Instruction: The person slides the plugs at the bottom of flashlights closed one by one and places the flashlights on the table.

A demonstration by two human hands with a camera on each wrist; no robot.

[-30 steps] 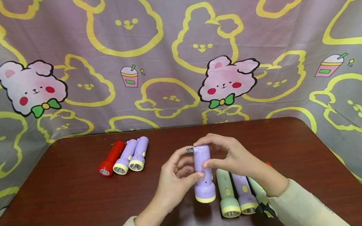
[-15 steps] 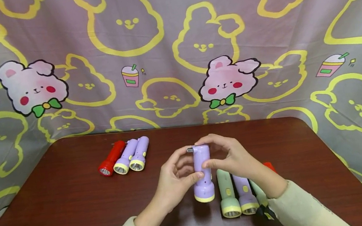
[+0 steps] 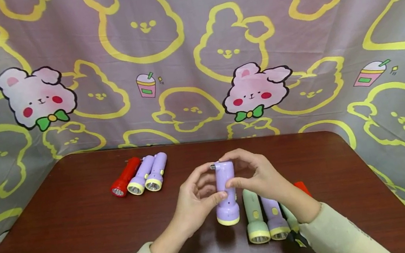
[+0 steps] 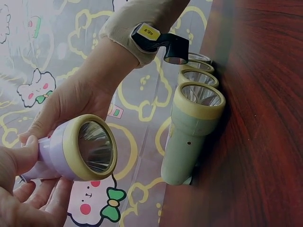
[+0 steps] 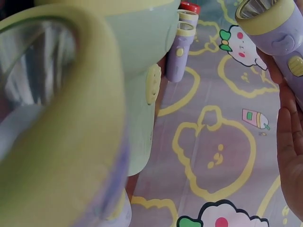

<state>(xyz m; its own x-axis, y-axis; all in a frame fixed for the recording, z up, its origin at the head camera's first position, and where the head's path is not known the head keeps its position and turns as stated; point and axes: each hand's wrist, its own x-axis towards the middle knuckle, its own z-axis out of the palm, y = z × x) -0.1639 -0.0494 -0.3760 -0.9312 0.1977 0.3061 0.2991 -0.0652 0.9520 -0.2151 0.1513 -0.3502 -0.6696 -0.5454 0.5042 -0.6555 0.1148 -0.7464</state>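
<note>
In the head view both hands hold a purple flashlight (image 3: 228, 206) upright above the table, its yellow-rimmed head facing down. The left hand (image 3: 194, 199) grips the barrel from the left, thumb across the front. From the other side the right hand (image 3: 258, 175) pinches the upper barrel, thumb in front and fingers over the top end. Metal prongs (image 3: 213, 167) stick out at the top left, beside the left fingertips. The left wrist view shows the flashlight's reflector and clear lens (image 4: 96, 146), unlit. A yellow switch (image 5: 297, 65) shows on its side in the right wrist view.
Right of the held flashlight lie a green flashlight (image 3: 255, 216), a purple one (image 3: 274, 216), and another green one and a red one (image 3: 302, 187) partly hidden by the right arm. At back left lie a red flashlight (image 3: 126, 178) and two purple ones (image 3: 157, 171). A patterned curtain (image 3: 177, 60) hangs behind.
The held flashlight has risen very slightly, its lower end edging left. Both hands keep their hold, and a little more of the red flashlight shows past the right wrist.
</note>
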